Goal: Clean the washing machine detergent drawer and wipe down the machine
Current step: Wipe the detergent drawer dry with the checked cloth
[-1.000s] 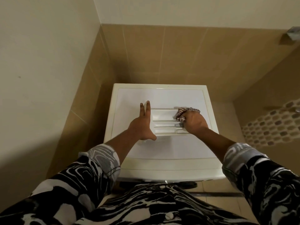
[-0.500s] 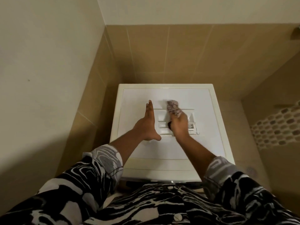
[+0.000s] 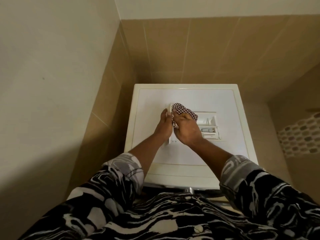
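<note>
A white detergent drawer (image 3: pixel 208 126) lies on the flat top of the white washing machine (image 3: pixel 230 148). Its compartments show at the right. The drawer's front panel (image 3: pixel 169 108) stands up at its left end. My left hand (image 3: pixel 164 124) holds that panel from the left side. My right hand (image 3: pixel 187 129) presses a red-and-white checked cloth (image 3: pixel 181 110) against the panel's inner side and covers the drawer's left half.
The machine stands in a narrow corner: a plain wall (image 3: pixel 52 84) close on the left, tan tiles (image 3: pixel 190 49) behind. A mosaic-tiled wall (image 3: pixel 301 135) is to the right. My patterned black-and-white sleeves fill the bottom of the view.
My right hand has swept the cloth from the drawer's right end to its left end. My left hand has gone from flat beside the drawer to holding its front panel.
</note>
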